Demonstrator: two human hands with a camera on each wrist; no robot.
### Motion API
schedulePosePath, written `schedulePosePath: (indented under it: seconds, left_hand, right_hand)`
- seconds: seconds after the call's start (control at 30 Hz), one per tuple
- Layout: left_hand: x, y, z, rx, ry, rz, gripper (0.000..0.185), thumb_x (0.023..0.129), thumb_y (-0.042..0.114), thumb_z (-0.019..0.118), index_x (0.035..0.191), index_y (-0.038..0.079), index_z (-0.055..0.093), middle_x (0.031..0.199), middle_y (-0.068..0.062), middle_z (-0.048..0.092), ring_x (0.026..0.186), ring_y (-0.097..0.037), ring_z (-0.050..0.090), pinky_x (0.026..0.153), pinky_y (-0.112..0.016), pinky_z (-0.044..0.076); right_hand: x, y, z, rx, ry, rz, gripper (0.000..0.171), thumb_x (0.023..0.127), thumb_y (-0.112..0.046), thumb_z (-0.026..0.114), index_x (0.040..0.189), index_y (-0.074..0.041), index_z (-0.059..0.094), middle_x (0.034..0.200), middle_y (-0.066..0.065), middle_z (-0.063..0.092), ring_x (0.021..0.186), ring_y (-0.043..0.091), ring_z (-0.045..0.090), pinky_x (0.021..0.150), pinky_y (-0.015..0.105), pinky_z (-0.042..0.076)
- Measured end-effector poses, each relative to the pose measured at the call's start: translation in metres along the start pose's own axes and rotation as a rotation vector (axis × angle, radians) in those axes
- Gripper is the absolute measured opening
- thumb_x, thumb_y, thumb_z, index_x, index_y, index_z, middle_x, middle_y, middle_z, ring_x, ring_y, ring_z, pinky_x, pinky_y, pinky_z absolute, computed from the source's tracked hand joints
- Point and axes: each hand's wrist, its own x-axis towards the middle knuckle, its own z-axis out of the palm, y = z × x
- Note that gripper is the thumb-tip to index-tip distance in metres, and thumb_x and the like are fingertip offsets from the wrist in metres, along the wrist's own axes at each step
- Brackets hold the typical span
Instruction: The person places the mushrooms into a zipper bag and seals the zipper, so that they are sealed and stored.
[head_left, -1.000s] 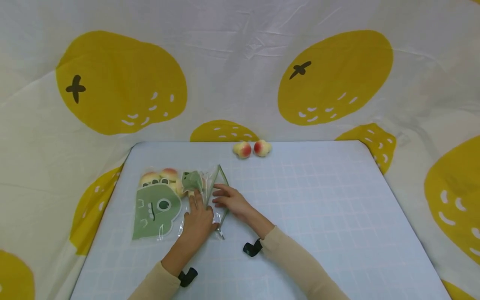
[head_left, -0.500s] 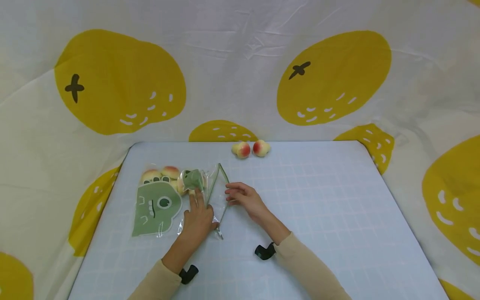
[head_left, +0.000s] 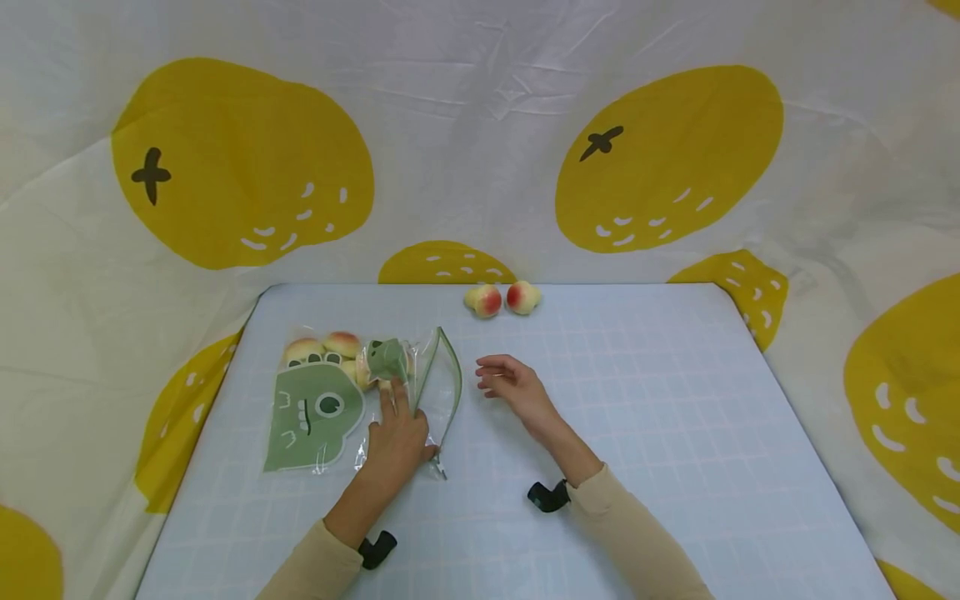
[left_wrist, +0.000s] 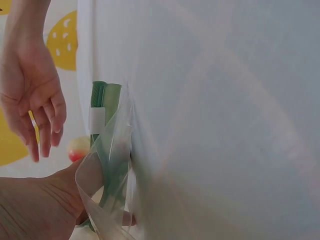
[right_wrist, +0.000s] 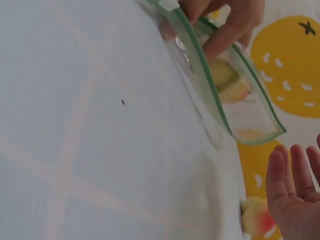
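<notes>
A clear zip bag (head_left: 315, 425) printed with a green dinosaur face lies at the left of the table, several yellow-red toy fruits (head_left: 342, 343) showing inside. Its green-edged mouth (head_left: 458, 383) gapes toward the right. My left hand (head_left: 396, 437) rests on the bag just behind the mouth, fingers stretched forward and thumb near the lower zip end. In the left wrist view, clear film overlaps that hand, and a white slider (left_wrist: 97, 120) sits on the zip. My right hand (head_left: 517, 390) hovers right of the mouth, apart from it, fingers loosely bent and holding nothing.
Two yellow-red toy fruits (head_left: 522, 297) lie at the table's back edge, beyond the bag. A pale checked cloth covers the table (head_left: 660, 433). Behind it hangs a white curtain (head_left: 465, 167) with large yellow fruit prints.
My right hand has let go of the bag's mouth edge and drawn away to the right. The mouth's right edge now bows outward more roundly. My left hand stays on the bag.
</notes>
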Motion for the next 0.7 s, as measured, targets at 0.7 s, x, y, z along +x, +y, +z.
schedulePosePath:
  seconds: [0.7]
  left_hand:
    - [-0.001,0.001,-0.003,-0.008,-0.007,-0.005,0.070,0.066,0.046,0.091,0.103,-0.009,0.070,0.145,-0.044,0.030,0.129,-0.060,0.037,0.059,-0.055,0.056]
  right_hand:
    - [0.037,-0.027,-0.051,-0.236,0.243,-0.129,0.030,0.096,-0.001,0.063,0.125,0.009,0.060,0.120,0.027,0.062,0.101,0.028,0.064,0.081,0.025,0.053]
